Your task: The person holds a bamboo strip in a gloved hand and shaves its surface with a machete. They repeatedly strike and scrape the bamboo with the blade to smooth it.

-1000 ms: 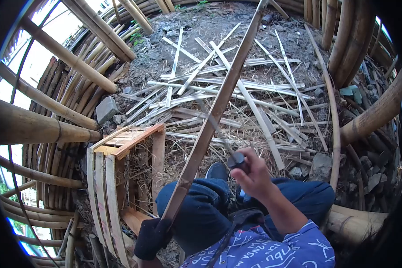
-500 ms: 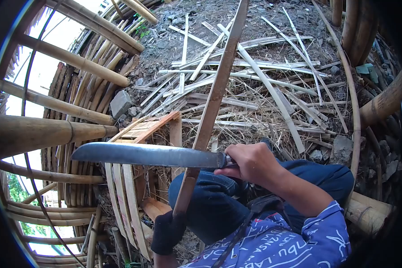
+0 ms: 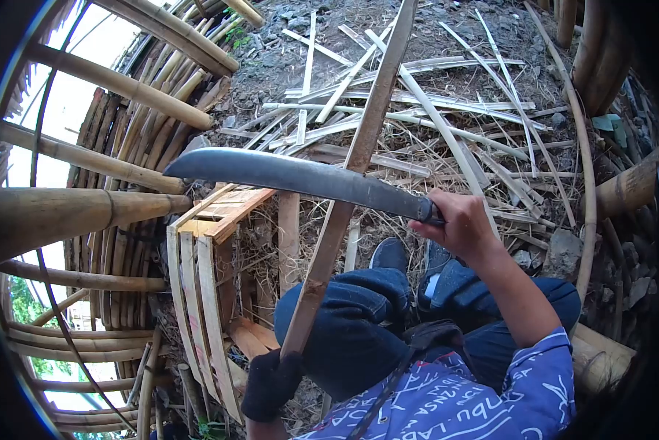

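A long brown wooden strip (image 3: pixel 338 220) slants from my lap up to the top edge of the view. Around its lower end is my left hand (image 3: pixel 272 383), closed and wearing a black glove. My right hand (image 3: pixel 458 224), bare, grips the dark handle of a large machete (image 3: pixel 285 173). The broad grey blade points left and crosses the strip above its middle, close to or against its surface. The blade tip lies above a slatted wooden crate (image 3: pixel 206 293), which stands left of my knees.
Pale split strips (image 3: pixel 417 99) lie scattered over dirt and shavings ahead. Bamboo poles (image 3: pixel 80 202) form a frame on the left, with stacked bamboo behind. Rocks (image 3: pixel 564 253) and a thick bamboo post (image 3: pixel 630 183) are on the right.
My right hand and the machete have moved up along the strip and slightly right, and the blade now tilts down toward the handle. My feet have come into clearer view.
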`<state>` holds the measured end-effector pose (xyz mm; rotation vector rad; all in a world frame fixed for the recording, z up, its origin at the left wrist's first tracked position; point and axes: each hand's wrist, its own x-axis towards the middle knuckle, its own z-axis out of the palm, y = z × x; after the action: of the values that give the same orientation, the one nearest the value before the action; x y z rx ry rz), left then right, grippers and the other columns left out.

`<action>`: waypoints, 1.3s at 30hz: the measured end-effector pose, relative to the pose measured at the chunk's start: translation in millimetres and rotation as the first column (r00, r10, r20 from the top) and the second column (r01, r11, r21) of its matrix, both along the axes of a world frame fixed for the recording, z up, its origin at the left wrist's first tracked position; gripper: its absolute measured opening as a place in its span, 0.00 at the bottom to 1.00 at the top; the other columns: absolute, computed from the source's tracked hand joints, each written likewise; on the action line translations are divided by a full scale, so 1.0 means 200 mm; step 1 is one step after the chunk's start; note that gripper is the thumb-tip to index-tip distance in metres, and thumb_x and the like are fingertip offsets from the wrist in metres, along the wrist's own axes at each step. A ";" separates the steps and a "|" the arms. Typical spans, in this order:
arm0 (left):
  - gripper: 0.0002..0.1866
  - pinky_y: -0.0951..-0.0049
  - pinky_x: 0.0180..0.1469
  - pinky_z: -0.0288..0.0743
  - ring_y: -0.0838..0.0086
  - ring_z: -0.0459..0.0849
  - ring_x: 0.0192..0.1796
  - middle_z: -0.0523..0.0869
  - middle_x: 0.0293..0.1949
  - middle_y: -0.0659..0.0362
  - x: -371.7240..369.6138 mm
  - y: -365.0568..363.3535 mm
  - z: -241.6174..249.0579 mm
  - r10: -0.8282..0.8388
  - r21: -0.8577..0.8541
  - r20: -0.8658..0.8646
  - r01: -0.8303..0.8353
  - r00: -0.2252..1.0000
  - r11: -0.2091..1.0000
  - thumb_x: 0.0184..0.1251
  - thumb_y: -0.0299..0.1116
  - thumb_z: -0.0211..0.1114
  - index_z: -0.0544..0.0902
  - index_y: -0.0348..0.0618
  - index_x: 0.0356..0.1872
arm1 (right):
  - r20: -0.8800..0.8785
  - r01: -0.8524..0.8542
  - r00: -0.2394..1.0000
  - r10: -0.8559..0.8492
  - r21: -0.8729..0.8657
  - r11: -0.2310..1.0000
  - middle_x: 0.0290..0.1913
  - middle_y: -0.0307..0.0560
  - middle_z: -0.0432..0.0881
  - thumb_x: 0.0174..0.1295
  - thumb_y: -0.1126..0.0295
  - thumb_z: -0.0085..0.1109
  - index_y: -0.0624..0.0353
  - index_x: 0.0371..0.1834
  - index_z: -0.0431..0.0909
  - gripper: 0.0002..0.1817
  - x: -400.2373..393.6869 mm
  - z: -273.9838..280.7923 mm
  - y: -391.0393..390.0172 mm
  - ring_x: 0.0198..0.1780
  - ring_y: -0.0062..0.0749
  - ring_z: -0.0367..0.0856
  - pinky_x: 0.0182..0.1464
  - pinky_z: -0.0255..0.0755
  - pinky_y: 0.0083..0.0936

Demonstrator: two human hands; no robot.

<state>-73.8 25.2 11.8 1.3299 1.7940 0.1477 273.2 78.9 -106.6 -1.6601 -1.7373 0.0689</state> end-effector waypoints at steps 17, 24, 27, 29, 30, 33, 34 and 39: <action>0.17 0.76 0.24 0.66 0.83 0.76 0.22 0.79 0.16 0.63 -0.02 0.01 0.00 -0.017 0.021 -0.057 0.018 0.998 1.000 0.67 0.38 0.58 0.81 0.35 0.23 | -0.201 0.137 0.966 -0.160 -0.122 0.983 0.17 0.44 0.78 0.55 0.52 0.68 0.57 0.26 0.78 0.19 0.09 0.02 0.07 0.19 0.34 0.80 0.23 0.74 0.28; 0.16 0.75 0.25 0.68 0.82 0.78 0.23 0.80 0.17 0.62 -0.07 0.04 -0.01 -0.097 -0.056 -0.032 0.095 0.995 0.994 0.66 0.38 0.59 0.83 0.34 0.27 | -0.254 -0.225 0.940 0.228 0.043 0.973 0.16 0.42 0.78 0.53 0.48 0.68 0.56 0.26 0.78 0.21 -0.16 0.17 -0.01 0.18 0.34 0.80 0.23 0.75 0.28; 0.15 0.75 0.25 0.68 0.83 0.77 0.23 0.80 0.17 0.62 -0.11 0.02 -0.04 -0.084 -0.040 -0.073 0.081 0.994 0.996 0.65 0.37 0.60 0.83 0.34 0.28 | -0.228 -0.197 0.953 0.197 0.025 0.980 0.17 0.41 0.78 0.51 0.46 0.68 0.55 0.24 0.78 0.22 -0.13 0.10 0.06 0.19 0.34 0.81 0.23 0.75 0.28; 0.15 0.75 0.25 0.68 0.83 0.77 0.23 0.80 0.17 0.62 -0.13 0.01 -0.05 -0.093 -0.016 -0.083 0.092 0.992 0.996 0.65 0.37 0.60 0.83 0.34 0.28 | -0.195 -0.099 0.977 0.089 -0.042 0.994 0.16 0.41 0.76 0.51 0.42 0.66 0.55 0.22 0.75 0.25 -0.04 0.06 0.11 0.20 0.35 0.81 0.23 0.75 0.29; 0.14 0.74 0.25 0.68 0.83 0.77 0.23 0.80 0.17 0.63 -0.13 0.00 -0.06 -0.102 0.006 -0.090 0.103 0.991 0.995 0.65 0.37 0.60 0.83 0.34 0.28 | -0.192 -0.108 0.976 0.099 -0.039 0.993 0.16 0.41 0.76 0.51 0.42 0.66 0.55 0.22 0.75 0.25 -0.03 0.05 0.12 0.20 0.35 0.81 0.23 0.75 0.29; 0.14 0.75 0.24 0.67 0.83 0.76 0.22 0.79 0.17 0.63 -0.08 0.02 -0.02 -0.059 -0.015 -0.074 0.058 0.995 0.998 0.65 0.37 0.60 0.83 0.34 0.28 | -0.067 -0.069 0.995 0.074 0.075 0.995 0.15 0.41 0.75 0.52 0.43 0.65 0.55 0.21 0.74 0.25 -0.04 0.02 0.14 0.19 0.35 0.80 0.22 0.75 0.29; 0.14 0.75 0.24 0.67 0.83 0.76 0.22 0.79 0.17 0.63 -0.08 0.01 -0.03 -0.063 -0.015 -0.074 0.062 0.995 0.998 0.65 0.37 0.60 0.83 0.34 0.28 | -0.066 -0.064 0.995 0.069 0.075 0.995 0.15 0.41 0.75 0.52 0.43 0.65 0.55 0.21 0.74 0.25 -0.06 0.02 0.13 0.19 0.35 0.80 0.22 0.75 0.29; 0.14 0.76 0.24 0.66 0.84 0.77 0.23 0.79 0.17 0.63 -0.08 0.01 -0.03 0.002 -0.043 -0.029 -0.003 1.000 0.999 0.65 0.37 0.60 0.83 0.36 0.28 | -0.146 -0.189 0.969 0.198 0.074 0.979 0.15 0.38 0.75 0.53 0.42 0.65 0.53 0.20 0.73 0.25 -0.23 0.09 0.05 0.17 0.31 0.79 0.20 0.74 0.28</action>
<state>-89.7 27.8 5.0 1.3058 1.8135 0.0914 227.5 88.1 -88.9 -1.4004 -1.7616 0.2275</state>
